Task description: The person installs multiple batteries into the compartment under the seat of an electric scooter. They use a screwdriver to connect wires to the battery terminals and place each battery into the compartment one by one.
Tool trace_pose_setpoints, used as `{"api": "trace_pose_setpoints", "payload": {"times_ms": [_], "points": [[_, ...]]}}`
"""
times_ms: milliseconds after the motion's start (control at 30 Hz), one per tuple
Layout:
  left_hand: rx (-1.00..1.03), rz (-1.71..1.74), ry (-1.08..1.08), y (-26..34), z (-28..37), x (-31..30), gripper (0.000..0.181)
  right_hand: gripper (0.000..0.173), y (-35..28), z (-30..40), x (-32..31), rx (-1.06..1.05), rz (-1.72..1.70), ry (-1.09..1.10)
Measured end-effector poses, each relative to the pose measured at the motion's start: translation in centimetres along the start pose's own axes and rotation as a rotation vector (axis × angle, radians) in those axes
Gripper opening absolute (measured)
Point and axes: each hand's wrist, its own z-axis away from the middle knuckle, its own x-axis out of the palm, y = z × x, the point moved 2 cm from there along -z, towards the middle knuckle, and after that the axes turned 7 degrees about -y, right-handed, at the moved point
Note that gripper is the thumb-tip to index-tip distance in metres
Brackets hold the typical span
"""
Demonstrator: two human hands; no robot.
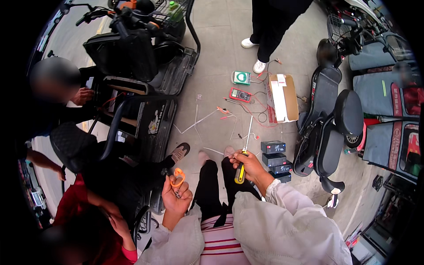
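Note:
My right hand grips a screwdriver by its yellow-and-black handle. Its long metal shaft points away from me over the floor. In my left hand is an orange loop, which looks like a short cable. A small black piece shows beside that hand's fingertips, and a small metal piece shows at its curled fingers. Just right of my right hand stand several black battery packs, stacked, with handwriting on them. A short white lead with a red end lies beyond them.
On the pavement lie a red digital multimeter, a green-and-white meter and an open cardboard box. An electric tricycle stands left, with people beside it. An electric scooter stands right. Someone in white shoes stands ahead.

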Motion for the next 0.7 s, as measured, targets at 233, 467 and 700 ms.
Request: {"api": "trace_pose_setpoints", "payload": {"times_ms": [233,467,700], "points": [[-0.155,-0.119,0.310,1.6,-7.2,-15.0,0.031,0.018,12.1,-18.1,-28.9,-0.093,-0.037,0.672],[-0.248,-0.339,0.440,1.0,-17.4,-21.3,0.034,0.014,8.4,-22.0,-41.5,0.189,1.330,1.359],[-0.047,-0.685,0.388,2.3,-19.5,-9.7,0.036,0.013,4.3,-17.9,-21.5,-0.163,0.365,0.649]]}}
